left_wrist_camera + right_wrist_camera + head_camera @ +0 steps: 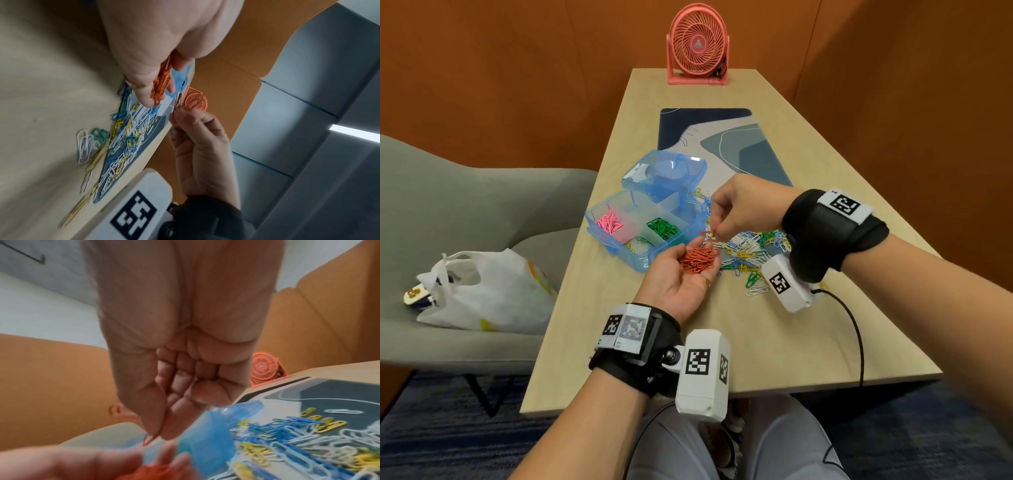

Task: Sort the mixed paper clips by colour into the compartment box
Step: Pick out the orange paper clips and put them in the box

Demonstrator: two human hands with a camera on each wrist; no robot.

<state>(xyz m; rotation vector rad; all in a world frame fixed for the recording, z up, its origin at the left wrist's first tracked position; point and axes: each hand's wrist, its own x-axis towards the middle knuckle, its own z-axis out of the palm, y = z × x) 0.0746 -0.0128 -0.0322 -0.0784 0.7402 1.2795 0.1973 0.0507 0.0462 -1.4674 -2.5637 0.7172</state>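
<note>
My left hand (685, 277) lies palm up just above the table and carries a heap of orange-red paper clips (699, 260) on its cupped fingers. Just above that heap, my right hand (719, 230) pinches one red paper clip (147, 440) between thumb and forefinger, the other fingers curled in. The clear blue compartment box (619, 241) stands open to the left of both hands, with pink clips (609, 222), green clips (662, 228) and a few yellow ones in separate compartments. The mixed pile of clips (753, 246) lies under and to the right of my right hand.
The box's lid (664, 171) stands open behind it. A desk mat (722, 137) runs along the table towards a pink fan (698, 48) at the far end. A grey chair with a white plastic bag (486, 291) is on the left. A black cable (856, 335) trails off the right wrist.
</note>
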